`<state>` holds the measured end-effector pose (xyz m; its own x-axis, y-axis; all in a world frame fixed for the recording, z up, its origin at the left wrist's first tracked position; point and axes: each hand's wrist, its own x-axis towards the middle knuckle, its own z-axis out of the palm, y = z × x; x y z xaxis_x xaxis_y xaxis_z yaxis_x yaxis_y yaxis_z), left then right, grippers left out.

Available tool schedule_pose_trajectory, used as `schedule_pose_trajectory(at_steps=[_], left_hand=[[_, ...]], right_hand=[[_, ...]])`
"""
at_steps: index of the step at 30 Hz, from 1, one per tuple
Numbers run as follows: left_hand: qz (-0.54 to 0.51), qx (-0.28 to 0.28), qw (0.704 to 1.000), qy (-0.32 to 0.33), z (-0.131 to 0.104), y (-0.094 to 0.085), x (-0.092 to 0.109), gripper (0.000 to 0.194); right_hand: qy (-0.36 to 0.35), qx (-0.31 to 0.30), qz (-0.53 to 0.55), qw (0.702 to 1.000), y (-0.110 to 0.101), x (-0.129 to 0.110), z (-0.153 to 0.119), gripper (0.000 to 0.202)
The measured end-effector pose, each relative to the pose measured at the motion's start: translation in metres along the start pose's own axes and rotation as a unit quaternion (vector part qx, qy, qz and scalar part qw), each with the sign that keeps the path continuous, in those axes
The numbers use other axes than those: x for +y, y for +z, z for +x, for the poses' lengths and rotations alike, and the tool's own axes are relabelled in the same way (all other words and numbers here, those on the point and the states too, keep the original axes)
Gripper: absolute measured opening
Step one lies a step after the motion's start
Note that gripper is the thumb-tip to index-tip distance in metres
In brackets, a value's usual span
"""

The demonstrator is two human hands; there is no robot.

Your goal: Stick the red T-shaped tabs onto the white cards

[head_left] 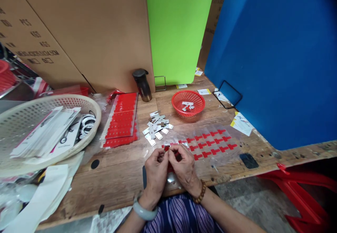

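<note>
My left hand (pixel 156 171) and my right hand (pixel 185 168) meet at the table's front edge, fingertips pinched together. Between them is a small metal plate (pixel 166 148) with a red patch, mostly covered by the fingers. Just beyond and to the right lies a clear sheet with rows of red T-shaped stickers (pixel 210 143). Past my left hand, several flat notched metal plates (pixel 152 132) are spread in a loose pile. A red plastic basket (pixel 176 108) behind them holds a few more plates, at least one with red on it.
Stacked red sticker sheets (pixel 121 115) lie left of the pile. A black flask (pixel 143 87) stands against the cardboard (pixel 113 33). On the left is a large cream basket (pixel 96 115) of printed cards. Green (pixel 179 29) and blue boards (pixel 276 61) stand behind. A red stool (pixel 295 194) is at right.
</note>
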<state>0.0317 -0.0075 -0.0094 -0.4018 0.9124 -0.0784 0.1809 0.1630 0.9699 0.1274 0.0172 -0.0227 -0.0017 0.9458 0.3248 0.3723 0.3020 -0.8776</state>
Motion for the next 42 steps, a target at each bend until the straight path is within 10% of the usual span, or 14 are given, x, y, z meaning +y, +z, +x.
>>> schedule_pose_trajectory(at_steps=[12,20,31,42], left_hand=[[-0.221,-0.098,0.949,-0.202,-0.001,-0.006,0.014,0.028],[-0.224,-0.117,0.948,-0.195,-0.006,-0.008,0.019,0.025],[-0.244,-0.134,0.940,-0.200,-0.004,-0.011,0.013,0.034],[-0.246,-0.125,0.939,-0.204,-0.004,-0.010,0.012,0.033]], right_hand=[[-0.196,-0.098,-0.039,0.975,-0.026,0.002,0.010,0.017],[-0.174,-0.130,-0.011,0.976,-0.032,0.002,0.008,0.015],[0.096,-0.113,0.100,0.984,-0.026,-0.008,0.008,0.009],[-0.061,-0.027,-0.071,0.995,-0.015,0.002,-0.001,0.011]])
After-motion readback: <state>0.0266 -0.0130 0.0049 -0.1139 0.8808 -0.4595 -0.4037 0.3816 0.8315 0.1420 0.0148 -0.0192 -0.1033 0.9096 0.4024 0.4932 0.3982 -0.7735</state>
